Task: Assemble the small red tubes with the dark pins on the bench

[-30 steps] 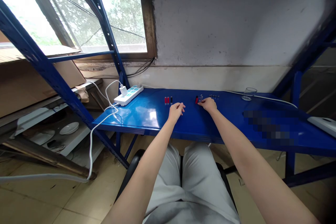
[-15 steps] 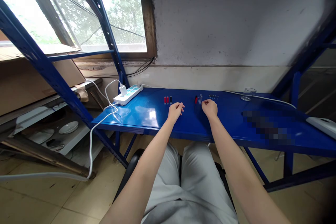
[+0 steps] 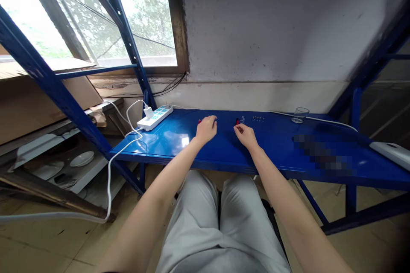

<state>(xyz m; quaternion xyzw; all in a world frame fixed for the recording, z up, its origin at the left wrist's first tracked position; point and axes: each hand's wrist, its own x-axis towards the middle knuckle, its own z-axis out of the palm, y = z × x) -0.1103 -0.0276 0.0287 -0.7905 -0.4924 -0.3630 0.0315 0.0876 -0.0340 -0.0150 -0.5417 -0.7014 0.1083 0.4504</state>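
My left hand (image 3: 206, 129) is over the left part of the blue table, with its fingers bent forward and a gap showing by the thumb. It covers most of a row of small red and black tubes; only a bit of a red tube (image 3: 199, 122) peeks out at its left. Thumb and fingertips of my right hand (image 3: 246, 135) are pinched together, and whatever they hold is too small to make out. Just beyond them lies a small red-and-black piece (image 3: 237, 121), beside small clear pieces (image 3: 242, 120). Several tiny metallic pieces (image 3: 258, 119) stand in rows to the right.
A white power strip (image 3: 155, 118) with a plugged-in charger sits at the table's left end. A clear glass (image 3: 300, 115) stands at the back right, near a white cable. Blue shelf posts (image 3: 126, 36) rise at the left. A blurred dark object (image 3: 322, 153) lies right.
My left hand has moved left and forward, over the red and black tubes that were in view before. My right hand has shifted left, to just in front of the red-and-black piece.
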